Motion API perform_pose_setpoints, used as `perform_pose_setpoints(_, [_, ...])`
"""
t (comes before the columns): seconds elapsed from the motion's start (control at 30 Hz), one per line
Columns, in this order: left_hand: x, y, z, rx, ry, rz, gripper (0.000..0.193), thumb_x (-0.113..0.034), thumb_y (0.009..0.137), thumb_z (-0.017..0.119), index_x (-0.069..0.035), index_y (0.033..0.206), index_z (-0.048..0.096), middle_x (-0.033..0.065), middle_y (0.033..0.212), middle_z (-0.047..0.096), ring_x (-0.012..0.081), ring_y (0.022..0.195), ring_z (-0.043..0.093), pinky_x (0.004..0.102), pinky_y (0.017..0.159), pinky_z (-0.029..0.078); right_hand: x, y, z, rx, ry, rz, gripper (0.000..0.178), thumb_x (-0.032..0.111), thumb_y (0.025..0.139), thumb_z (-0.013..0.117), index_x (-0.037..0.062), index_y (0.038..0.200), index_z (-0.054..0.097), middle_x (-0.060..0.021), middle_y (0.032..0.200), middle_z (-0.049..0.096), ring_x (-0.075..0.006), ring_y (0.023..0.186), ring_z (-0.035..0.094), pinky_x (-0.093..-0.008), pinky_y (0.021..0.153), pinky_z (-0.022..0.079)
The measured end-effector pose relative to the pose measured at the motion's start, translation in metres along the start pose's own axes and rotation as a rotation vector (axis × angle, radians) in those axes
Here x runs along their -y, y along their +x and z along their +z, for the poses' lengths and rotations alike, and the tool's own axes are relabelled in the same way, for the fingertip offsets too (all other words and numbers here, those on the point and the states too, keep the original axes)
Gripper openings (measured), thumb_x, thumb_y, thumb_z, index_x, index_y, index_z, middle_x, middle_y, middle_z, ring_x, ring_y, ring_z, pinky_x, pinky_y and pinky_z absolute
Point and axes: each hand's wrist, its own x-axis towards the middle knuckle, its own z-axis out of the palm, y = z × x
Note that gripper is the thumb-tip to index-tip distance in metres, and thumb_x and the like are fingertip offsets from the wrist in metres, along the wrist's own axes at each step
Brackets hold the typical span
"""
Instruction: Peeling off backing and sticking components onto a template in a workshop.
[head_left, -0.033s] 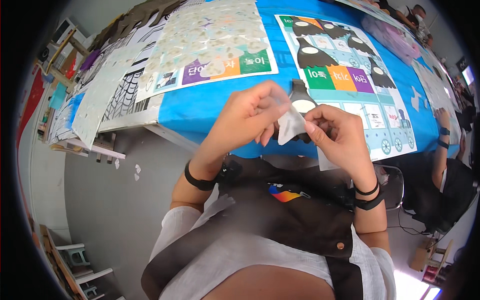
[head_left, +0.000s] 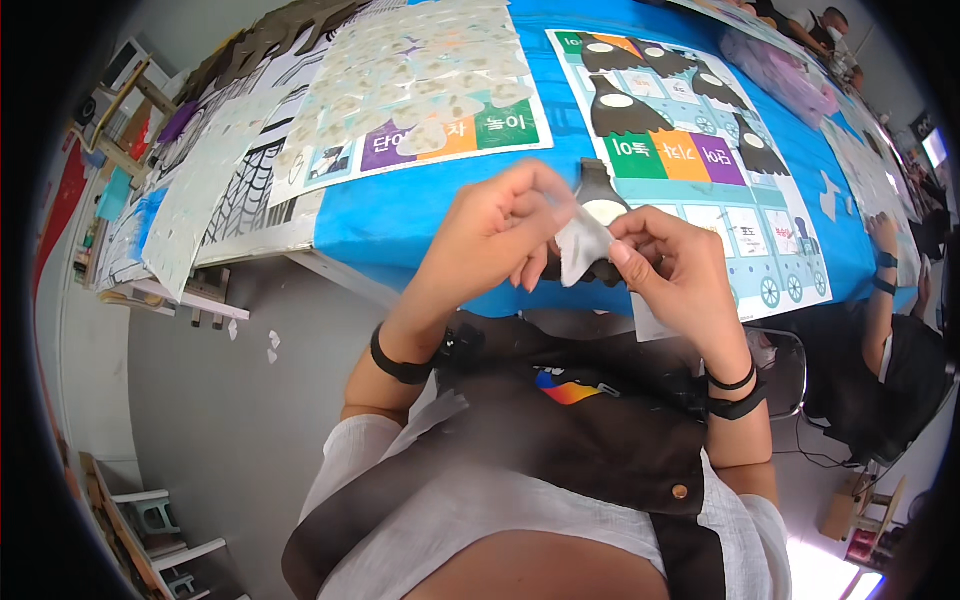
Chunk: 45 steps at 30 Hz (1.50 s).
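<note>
White, thin piece is held up over the worktop's near edge, pinched by the right hand; the left hand curls beside it, grip unclear. Dark cutouts already lie on the printed sheet; the held piece is not yet down.

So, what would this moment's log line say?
right hand: pinching white piece; left hand: touching its upper edge; behind: black cutout; surface: blue cover

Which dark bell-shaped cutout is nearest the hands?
The cutout behind the white piece, between left hand and right hand; others lie farther off, on the train-printed sheet.
</note>
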Motion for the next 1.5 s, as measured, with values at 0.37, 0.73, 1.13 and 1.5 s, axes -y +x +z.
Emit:
perform_pose_setpoints(0.37, [0.020,-0.008,0.024,-0.303,-0.322,0.158,0.017,-0.014,0.103,0.060,0.000,0.108,0.053,0.0059,0.068,0.062,0.0104,0.049,0.059,0.0218,0.044,0.041,-0.015,-0.004,0.009,0.055,0.224,0.156,0.018,0.017,0.096,0.069,0.0001,0.090,0.069,-0.0018,0.070,0.069,-0.0055,0.057,0.061,-0.0245,0.051,0.044])
perform_pose_setpoints(0.73, [0.051,-0.007,0.047,-0.675,0.713,0.427,0.008,-0.004,0.084,0.075,-0.006,0.087,0.067,0.0016,0.079,0.067,0.0133,0.069,0.056,0.0291,0.064,0.041,-0.023,-0.008,0.005,-0.158,-0.383,-0.061,0.011,0.017,0.086,0.066,0.0061,0.083,0.068,-0.0102,0.067,0.067,-0.0277,0.057,0.065,-0.0362,0.054,0.048])
perform_pose_setpoints(1.13, [0.073,0.021,0.049,-0.742,0.913,0.547,0.013,-0.005,0.077,0.077,-0.011,0.080,0.066,-0.0013,0.076,0.060,0.0194,0.078,0.055,0.0355,0.072,0.036,-0.044,0.023,-0.005,-0.187,-0.582,-0.009,0.017,0.020,0.085,0.061,0.0060,0.078,0.069,-0.0119,0.061,0.064,-0.0318,0.057,0.065,-0.0401,0.054,0.048])
perform_pose_setpoints(1.5, [0.074,0.025,0.048,-0.696,0.876,0.461,0.010,-0.009,0.076,0.073,-0.011,0.079,0.063,0.0019,0.077,0.058,0.0236,0.080,0.056,0.0394,0.073,0.037,-0.057,0.027,-0.005,-0.197,-0.557,-0.045,0.023,0.023,0.087,0.056,0.0067,0.077,0.070,-0.0171,0.061,0.062,-0.0378,0.060,0.063,-0.0459,0.056,0.047])
